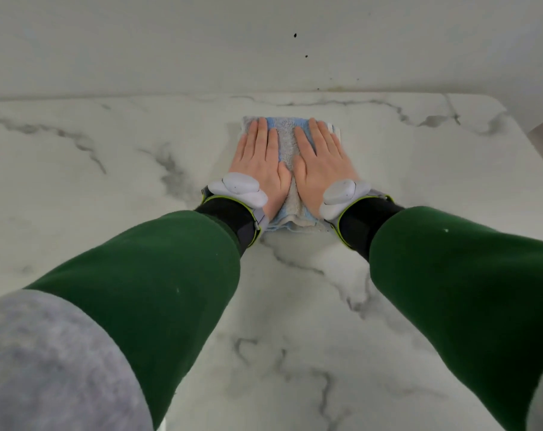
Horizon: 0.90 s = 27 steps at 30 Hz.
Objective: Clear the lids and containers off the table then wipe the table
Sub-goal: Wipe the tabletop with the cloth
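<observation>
1 folded blue-white towel, 1 marble table. 2 hands: left hand, right hand. 2 grey wrist trackers, 2 green sleeves.

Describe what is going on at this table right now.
A person in green sleeves is leaning over a marble-patterned table. The left hand and the right hand lie flat, side by side, with straight fingers pressing on a folded blue and white cloth. The cloth sits near the table's far edge, close to the wall. Nothing else shows on the tabletop in this view, so the clearing seems done and wiping appears under way.
</observation>
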Each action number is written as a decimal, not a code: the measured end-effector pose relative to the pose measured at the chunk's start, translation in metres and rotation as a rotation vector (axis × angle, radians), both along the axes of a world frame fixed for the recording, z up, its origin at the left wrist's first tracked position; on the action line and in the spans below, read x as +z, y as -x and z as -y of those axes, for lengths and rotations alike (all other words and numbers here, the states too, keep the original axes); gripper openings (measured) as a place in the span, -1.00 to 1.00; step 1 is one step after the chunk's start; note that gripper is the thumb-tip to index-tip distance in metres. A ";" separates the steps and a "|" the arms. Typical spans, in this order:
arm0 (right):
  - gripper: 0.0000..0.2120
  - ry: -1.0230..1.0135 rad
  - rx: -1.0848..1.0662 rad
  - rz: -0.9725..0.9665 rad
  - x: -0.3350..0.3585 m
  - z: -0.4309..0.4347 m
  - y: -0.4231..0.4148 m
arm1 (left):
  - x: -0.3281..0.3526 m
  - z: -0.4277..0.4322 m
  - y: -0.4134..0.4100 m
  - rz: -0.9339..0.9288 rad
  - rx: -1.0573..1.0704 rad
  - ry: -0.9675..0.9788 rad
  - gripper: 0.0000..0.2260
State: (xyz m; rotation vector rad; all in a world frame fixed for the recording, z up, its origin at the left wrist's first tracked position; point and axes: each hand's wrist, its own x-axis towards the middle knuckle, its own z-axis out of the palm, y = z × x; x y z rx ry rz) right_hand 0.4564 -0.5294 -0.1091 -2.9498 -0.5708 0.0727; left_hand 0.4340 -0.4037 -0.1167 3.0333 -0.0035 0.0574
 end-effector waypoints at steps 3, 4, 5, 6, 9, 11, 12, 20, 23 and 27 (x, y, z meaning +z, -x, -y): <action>-0.50 -0.012 0.007 0.007 -0.001 -0.006 -0.023 | -0.002 -0.006 -0.024 0.019 0.018 0.002 -0.49; -0.50 -0.016 0.009 0.010 -0.001 -0.007 -0.029 | -0.001 -0.008 -0.030 0.023 0.024 0.000 -0.49; -0.50 -0.023 0.011 0.013 -0.001 -0.009 -0.035 | -0.001 -0.009 -0.036 0.025 0.026 0.000 -0.49; -0.50 -0.030 0.010 0.013 -0.001 -0.010 -0.040 | -0.001 -0.010 -0.040 0.022 0.029 -0.003 -0.49; -0.50 -0.036 0.011 0.018 -0.002 -0.014 -0.053 | -0.001 -0.013 -0.052 0.026 0.035 -0.011 -0.49; -0.50 -0.038 0.015 0.028 -0.003 -0.016 -0.061 | -0.001 -0.015 -0.059 0.028 0.041 -0.015 -0.49; -0.50 -0.042 0.014 0.029 -0.003 -0.016 -0.064 | -0.001 -0.016 -0.062 0.027 0.042 -0.023 -0.49; -0.50 -0.041 0.002 0.042 -0.002 -0.021 -0.069 | -0.001 -0.020 -0.068 0.034 0.044 -0.022 -0.49; -0.50 -0.025 -0.006 0.048 -0.002 -0.030 -0.066 | -0.002 -0.027 -0.066 0.048 0.030 -0.007 -0.49; -0.51 -0.035 0.000 0.060 -0.006 -0.054 -0.058 | -0.004 -0.051 -0.056 0.055 0.039 -0.009 -0.49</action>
